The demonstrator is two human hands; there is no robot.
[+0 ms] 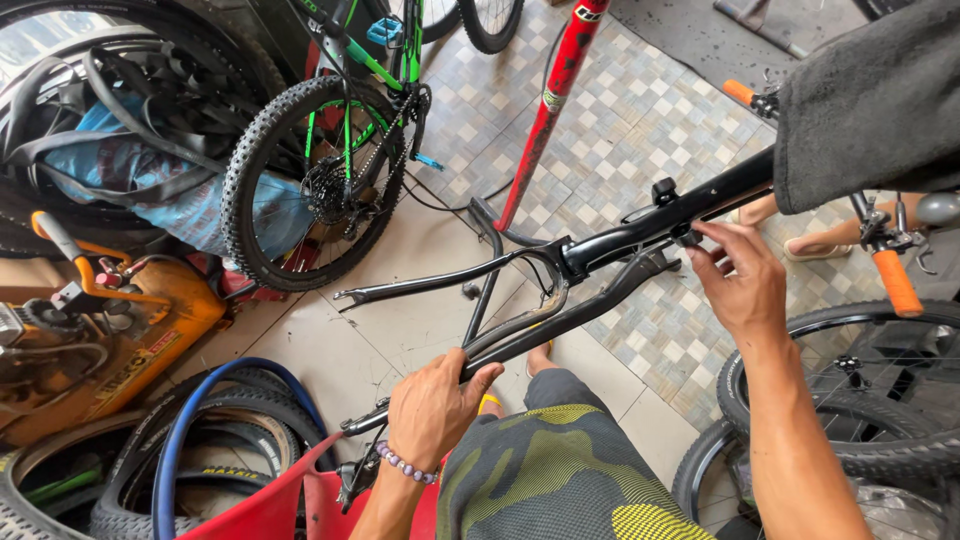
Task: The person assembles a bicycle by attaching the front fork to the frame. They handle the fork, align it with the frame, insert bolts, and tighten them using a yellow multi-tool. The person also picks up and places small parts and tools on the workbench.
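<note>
The left hand (432, 402), with a bead bracelet (404, 463) at its wrist, is wrapped around a rear stay of a black bicycle frame (620, 240), fingers curled over the tube and thumb pointing up along it. The right hand (738, 282) reaches up to the frame's thicker main tube, fingertips pinched narrowly on a small fitting on its underside. The frame has no wheels and hangs in the air above the floor, running from the lower middle of the view up toward the right, its upper end hidden behind a grey cloth (870, 100). Its other thin stay ends free in a dropout at the left.

Below the hands the person's knee shows in camouflage shorts (560, 470), above a red plastic edge. A red stand pole (548, 110) rises from the tiled floor (640, 110) behind the frame. To the left stands a green bicycle with a knobby rear wheel (310, 180), next to piled tyres and an orange compressor (110, 330). At right are an orange handlebar grip (897, 282) and another wheel (860, 400).
</note>
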